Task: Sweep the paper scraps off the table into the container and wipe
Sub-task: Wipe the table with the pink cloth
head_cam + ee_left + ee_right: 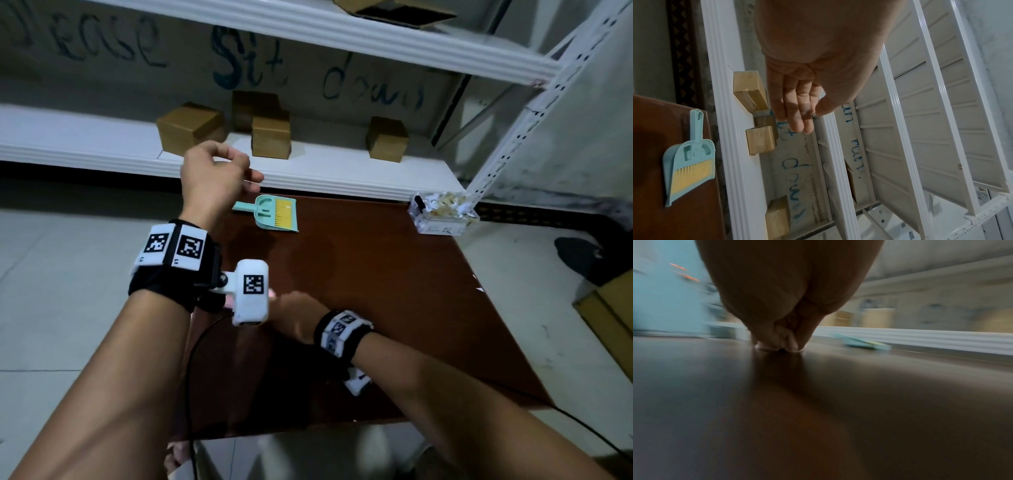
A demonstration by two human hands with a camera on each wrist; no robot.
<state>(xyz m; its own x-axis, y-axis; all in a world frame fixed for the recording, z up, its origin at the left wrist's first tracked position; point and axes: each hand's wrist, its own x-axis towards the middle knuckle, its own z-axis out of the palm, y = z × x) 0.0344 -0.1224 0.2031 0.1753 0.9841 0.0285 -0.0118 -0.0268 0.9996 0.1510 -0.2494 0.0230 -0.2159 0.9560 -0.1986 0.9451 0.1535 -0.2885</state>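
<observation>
My right hand [294, 315] is low on the brown table [376, 291], partly hidden behind the left wrist camera. In the blurred right wrist view its fingers [805, 335] pinch a pale pink cloth [782, 335] and press it onto the tabletop. My left hand [219, 171] hangs in the air over the table's far left; its fingers [797, 110] are relaxed and hold nothing. A teal dustpan with a yellow-bristled brush [274, 214] lies at the far edge. A clear container [442, 212] holding paper scraps stands at the far right corner.
Behind the table runs a white shelf [85, 144] carrying several cardboard boxes [190, 128]. A perforated white rack post [513, 137] rises beside the container. Cardboard [609, 308] lies on the floor to the right. A black cable [191, 377] hangs from my left wrist.
</observation>
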